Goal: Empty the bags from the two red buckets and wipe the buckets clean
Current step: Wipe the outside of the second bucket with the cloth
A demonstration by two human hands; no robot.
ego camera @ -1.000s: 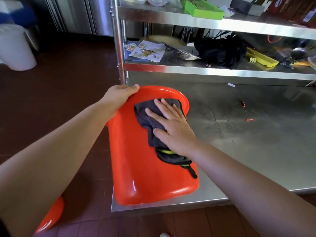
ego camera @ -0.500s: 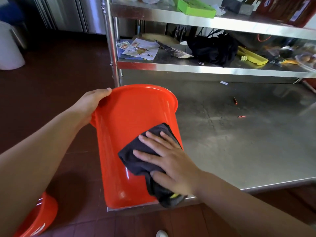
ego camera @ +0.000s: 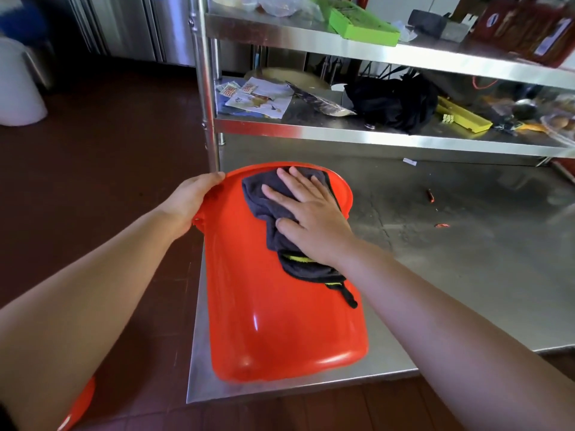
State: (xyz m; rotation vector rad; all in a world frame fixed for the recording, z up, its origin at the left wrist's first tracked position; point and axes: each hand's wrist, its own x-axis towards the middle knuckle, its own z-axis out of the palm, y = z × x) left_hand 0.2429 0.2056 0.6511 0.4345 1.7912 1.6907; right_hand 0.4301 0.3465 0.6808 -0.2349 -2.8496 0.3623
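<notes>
A red bucket (ego camera: 280, 312) is lying on its side on the steel table (ego camera: 466, 275), mid-frame. The left hand (ego camera: 193, 197) is gripping its rim, while the right hand (ego camera: 311, 213) is pressing a dark cloth (ego camera: 264, 200) flat against its wall.

Readable text: none; every printed surface is too blurred or too small to make out.
Paper leaflets (ego camera: 258, 99): on the middle shelf, beyond the left hand (ego camera: 193, 197); printed pictures and lines, no legible words.
Red-and-white sachets (ego camera: 238, 88): beside the leaflets; lettering unreadable.
Dark red box (ego camera: 525, 29): top shelf, far beyond the right hand (ego camera: 306, 213); round badge and white label, both illegible.
</notes>
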